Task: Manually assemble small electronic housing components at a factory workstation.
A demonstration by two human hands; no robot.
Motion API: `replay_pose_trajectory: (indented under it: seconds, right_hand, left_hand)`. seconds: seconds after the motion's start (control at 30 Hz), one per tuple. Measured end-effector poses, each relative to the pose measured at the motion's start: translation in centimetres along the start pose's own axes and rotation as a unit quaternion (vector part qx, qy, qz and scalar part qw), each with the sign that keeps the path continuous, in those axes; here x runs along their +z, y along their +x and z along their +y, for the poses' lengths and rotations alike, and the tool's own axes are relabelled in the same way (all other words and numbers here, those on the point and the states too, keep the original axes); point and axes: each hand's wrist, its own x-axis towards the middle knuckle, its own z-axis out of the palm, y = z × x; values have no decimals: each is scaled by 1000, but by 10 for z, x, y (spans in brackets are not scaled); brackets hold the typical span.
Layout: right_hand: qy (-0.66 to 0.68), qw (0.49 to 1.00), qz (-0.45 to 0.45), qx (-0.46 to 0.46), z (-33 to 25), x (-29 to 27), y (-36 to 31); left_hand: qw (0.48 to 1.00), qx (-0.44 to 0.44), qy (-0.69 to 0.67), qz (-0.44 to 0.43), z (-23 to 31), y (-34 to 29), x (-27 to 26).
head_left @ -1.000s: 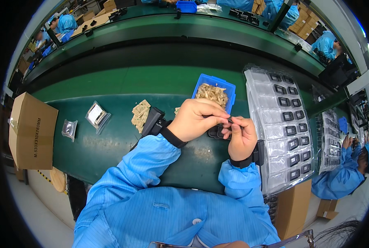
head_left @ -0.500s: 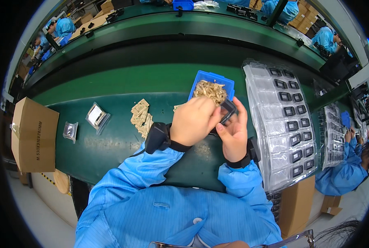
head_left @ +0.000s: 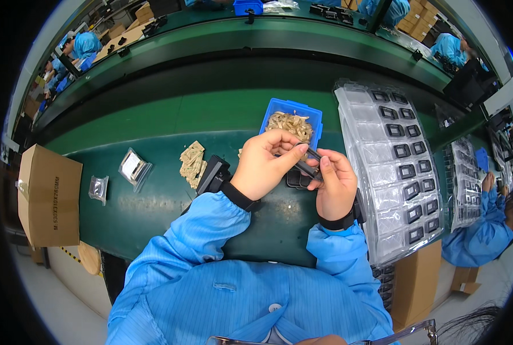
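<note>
A small black plastic frame (head_left: pixel 307 167) is held edge-on between my two hands over the bench. My left hand (head_left: pixel 269 163) pinches its left side between thumb and fingers. On the other side, the thumb and fingers of my right hand (head_left: pixel 337 183) close round it. Just below, more black parts (head_left: pixel 296 180) lie on the bench, partly hidden by the hands. Beyond my hands stands a blue bin (head_left: pixel 318 127) with a heap of curled tan scraps (head_left: pixel 291 122). Beige flat pieces (head_left: pixel 193 161) lie piled to the left of my left wrist.
At right lies a clear plastic tray (head_left: pixel 371 184) with rows of black frames in its pockets. Two clear bags of parts, the larger bag (head_left: pixel 134 168) and the smaller bag (head_left: pixel 99 188), lie at left near a cardboard box (head_left: pixel 52 195). A co-worker (head_left: pixel 477 230) sits at far right.
The black frame has turned from showing its face to edge-on. My left fingers have opened out from a curled pose and pinch its side; my right hand has shifted slightly right and down.
</note>
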Motion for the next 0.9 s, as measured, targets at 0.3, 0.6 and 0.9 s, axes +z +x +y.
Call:
replay_pose_trajectory:
  seconds: [0.3, 0.6, 0.9]
  right_hand:
    - [11, 997, -58, -40, 1, 2, -1]
    - [-103, 988, -51, -105, 9, 2, -3]
    - [-267, 939, -42, -211, 10, 4, -2]
  left_hand:
    - [914, 248, 302, 111, 4, -3, 3]
    - [857, 352, 375, 38, 14, -7, 0]
    - [829, 383, 407, 24, 6, -10, 3]
